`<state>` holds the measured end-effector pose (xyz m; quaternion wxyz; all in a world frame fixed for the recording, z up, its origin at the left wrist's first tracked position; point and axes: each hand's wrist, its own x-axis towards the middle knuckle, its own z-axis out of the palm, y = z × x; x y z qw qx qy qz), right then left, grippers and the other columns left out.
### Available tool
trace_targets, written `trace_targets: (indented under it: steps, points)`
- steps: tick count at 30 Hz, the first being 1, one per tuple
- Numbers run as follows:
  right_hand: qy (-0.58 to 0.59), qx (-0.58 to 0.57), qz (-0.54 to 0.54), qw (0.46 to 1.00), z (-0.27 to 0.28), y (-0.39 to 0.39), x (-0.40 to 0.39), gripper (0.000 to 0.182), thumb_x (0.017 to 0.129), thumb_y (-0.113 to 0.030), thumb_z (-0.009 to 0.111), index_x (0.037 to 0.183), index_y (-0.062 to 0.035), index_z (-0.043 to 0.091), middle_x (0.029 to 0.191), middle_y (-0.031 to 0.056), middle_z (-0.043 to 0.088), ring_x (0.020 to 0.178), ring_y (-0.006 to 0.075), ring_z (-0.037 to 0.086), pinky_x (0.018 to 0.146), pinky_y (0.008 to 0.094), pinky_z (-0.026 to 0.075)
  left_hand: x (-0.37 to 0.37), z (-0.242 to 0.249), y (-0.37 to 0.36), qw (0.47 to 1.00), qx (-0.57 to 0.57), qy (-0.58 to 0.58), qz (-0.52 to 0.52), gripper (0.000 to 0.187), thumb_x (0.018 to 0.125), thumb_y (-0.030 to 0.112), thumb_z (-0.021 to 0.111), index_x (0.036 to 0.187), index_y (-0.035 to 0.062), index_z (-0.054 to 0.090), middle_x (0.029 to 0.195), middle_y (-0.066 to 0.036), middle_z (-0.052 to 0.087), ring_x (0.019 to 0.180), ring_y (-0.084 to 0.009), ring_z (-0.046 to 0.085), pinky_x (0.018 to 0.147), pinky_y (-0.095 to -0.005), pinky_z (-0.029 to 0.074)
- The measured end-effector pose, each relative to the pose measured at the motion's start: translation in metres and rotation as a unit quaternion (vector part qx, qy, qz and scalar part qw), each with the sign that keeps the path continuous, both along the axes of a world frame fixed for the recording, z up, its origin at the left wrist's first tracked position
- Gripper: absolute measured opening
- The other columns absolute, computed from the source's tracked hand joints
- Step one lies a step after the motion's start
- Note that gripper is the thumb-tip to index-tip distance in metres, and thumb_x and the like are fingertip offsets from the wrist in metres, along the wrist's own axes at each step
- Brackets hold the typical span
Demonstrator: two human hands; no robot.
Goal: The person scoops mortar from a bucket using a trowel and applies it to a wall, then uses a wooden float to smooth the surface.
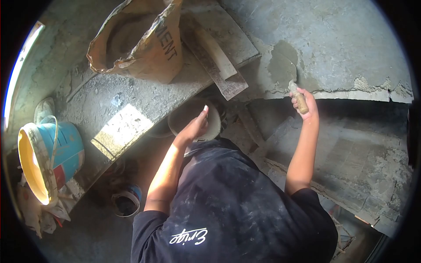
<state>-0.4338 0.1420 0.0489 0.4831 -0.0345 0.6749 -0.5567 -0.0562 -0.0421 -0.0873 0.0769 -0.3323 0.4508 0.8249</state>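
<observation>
My right hand (308,104) is closed around the wooden handle of a trowel (301,101). The trowel points up at the grey concrete surface (337,52), its tip end right at a dark, wet-looking patch (280,63). My left hand (196,127) is over a round, pale container (214,125), thumb stretched upward. The other fingers of that hand are mostly hidden behind it, and I cannot tell whether they hold anything.
An open cement bag (162,52) stands on a dusty ledge (149,98), beside a wooden float (217,57). Left of them a blue bucket (66,147) with a yellow inside lies tilted. A smaller bucket (127,204) sits lower down. Rough blocks (346,153) are at right.
</observation>
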Motion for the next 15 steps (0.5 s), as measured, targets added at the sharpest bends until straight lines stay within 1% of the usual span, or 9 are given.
trace_targets:
  steps: [1,2,3,5,7,8,12,13,15]
  points:
    - [-0.015,-0.011,-0.010,1.000,-0.001,0.004,-0.007,0.036,0.089,-0.028,0.060,0.112,-0.0005,0.054,0.088,0.0097,0.062,0.059,0.0121,0.055,0.046,0.0215,0.044,0.001,0.002,-0.002,1.000,-0.006,-0.015,0.000,0.069,0.091,0.075,0.025,0.057,0.0146,0.030,0.052,0.007,0.023,0.046,-0.0075,0.017,0.044,-0.0268,0.013]
    - [-0.031,-0.022,-0.017,0.999,0.000,0.007,-0.014,0.036,0.089,-0.028,0.060,0.111,-0.0008,0.054,0.087,0.0100,0.062,0.058,0.0116,0.054,0.045,0.0212,0.044,0.001,-0.013,-0.002,1.000,0.012,-0.004,0.007,0.070,0.091,0.075,0.025,0.057,0.0145,0.031,0.052,0.007,0.023,0.046,-0.0071,0.017,0.044,-0.0265,0.013]
    - [-0.031,-0.022,-0.012,0.999,0.004,0.014,-0.015,0.036,0.089,-0.028,0.060,0.111,-0.0008,0.054,0.087,0.0100,0.062,0.058,0.0116,0.054,0.045,0.0212,0.044,0.002,-0.008,-0.003,1.000,0.012,-0.003,0.012,0.070,0.091,0.075,0.025,0.057,0.0145,0.031,0.052,0.007,0.023,0.046,-0.0071,0.017,0.044,-0.0265,0.013]
    - [-0.010,-0.029,-0.021,0.999,0.017,0.043,-0.001,0.041,0.090,-0.029,0.059,0.118,-0.0001,0.052,0.088,0.0096,0.062,0.057,0.0101,0.053,0.043,0.0202,0.043,0.005,0.002,0.000,0.999,-0.006,0.026,0.018,0.069,0.091,0.075,0.027,0.057,0.0150,0.031,0.053,0.008,0.022,0.046,-0.0070,0.017,0.044,-0.0263,0.013]
    - [-0.061,-0.068,-0.032,0.995,0.028,0.058,0.020,0.047,0.091,-0.030,0.058,0.126,0.0006,0.049,0.090,0.0086,0.061,0.056,0.0090,0.053,0.043,0.0191,0.042,0.007,-0.010,0.003,1.000,0.012,0.025,0.015,0.068,0.093,0.072,0.027,0.056,0.0148,0.030,0.053,0.007,0.021,0.046,-0.0075,0.017,0.044,-0.0265,0.013]
    - [-0.047,-0.067,-0.045,0.996,0.031,0.062,0.030,0.051,0.091,-0.030,0.057,0.130,0.0013,0.047,0.093,0.0076,0.060,0.056,0.0089,0.053,0.043,0.0189,0.042,0.008,-0.012,0.004,1.000,0.007,0.026,0.016,0.068,0.093,0.072,0.027,0.056,0.0146,0.030,0.053,0.007,0.021,0.046,-0.0075,0.016,0.044,-0.0265,0.013]
    - [-0.051,-0.033,-0.030,0.998,0.035,0.061,0.048,0.050,0.091,-0.028,0.055,0.130,0.0015,0.047,0.091,0.0084,0.060,0.058,0.0091,0.054,0.044,0.0202,0.044,0.008,-0.012,0.002,1.000,-0.006,0.002,-0.017,0.068,0.093,0.072,0.026,0.056,0.0145,0.030,0.052,0.006,0.021,0.046,-0.0075,0.016,0.044,-0.0263,0.013]
    - [-0.059,-0.036,-0.018,0.997,0.033,0.058,0.054,0.046,0.090,-0.027,0.056,0.126,0.0012,0.049,0.088,0.0106,0.061,0.058,0.0108,0.055,0.045,0.0213,0.045,0.009,-0.009,0.001,1.000,-0.007,0.001,-0.024,0.068,0.093,0.072,0.026,0.056,0.0145,0.030,0.052,0.006,0.021,0.046,-0.0075,0.016,0.044,-0.0263,0.013]
    - [-0.040,0.027,-0.005,0.999,0.022,0.070,0.062,0.042,0.089,-0.025,0.056,0.121,0.0012,0.050,0.086,0.0138,0.061,0.056,0.0142,0.056,0.043,0.0235,0.045,0.011,-0.005,-0.003,1.000,0.017,-0.014,-0.019,0.069,0.092,0.073,0.026,0.057,0.0146,0.030,0.052,0.006,0.022,0.046,-0.0075,0.016,0.044,-0.0266,0.013]
